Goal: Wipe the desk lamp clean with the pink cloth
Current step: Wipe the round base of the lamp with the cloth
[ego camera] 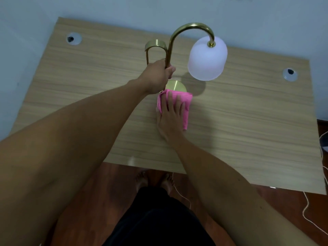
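A brass desk lamp stands mid-desk with a curved gooseneck stem (186, 28), a frosted white shade (206, 59) hanging at the right and a round brass base (176, 86). My left hand (158, 75) is wrapped around the lower stem, just above the base. The pink cloth (186, 103) lies folded over the near half of the base and onto the desk. My right hand (170, 116) lies flat on the cloth with fingers spread, pressing it down. A brass loop handle (155, 44) rises behind the stem.
The light wooden desk (248, 121) has two round cable holes, one at the far left (73, 39) and one at the right (290, 74). A pale wall runs behind it. White cords (305, 208) trail on the reddish floor at the right, and my feet show below the desk's front edge.
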